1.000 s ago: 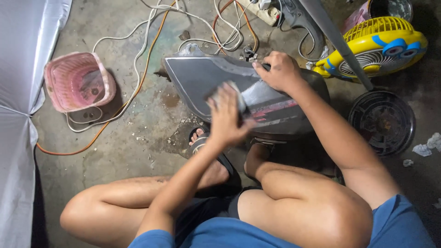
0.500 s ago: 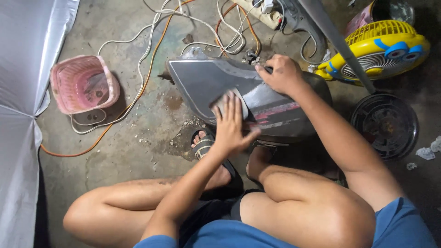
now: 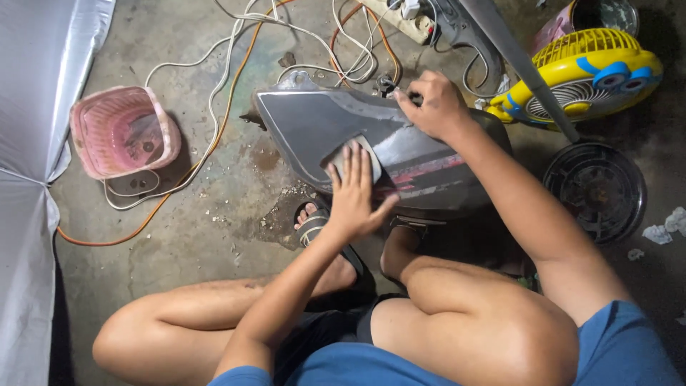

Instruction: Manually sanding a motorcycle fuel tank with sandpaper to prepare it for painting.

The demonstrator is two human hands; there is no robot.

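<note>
Grey motorcycle fairing panel [image 3: 371, 150] on the floor, propped against the knees. Left hand [image 3: 355, 193] flat, pressing sandpaper [image 3: 351, 159]; right hand [image 3: 434, 106] clenched on far edge (likely stiff, light, slippery).

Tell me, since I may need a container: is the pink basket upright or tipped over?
Upright: the pink basket sits on the concrete floor with its open mouth facing up.
</note>
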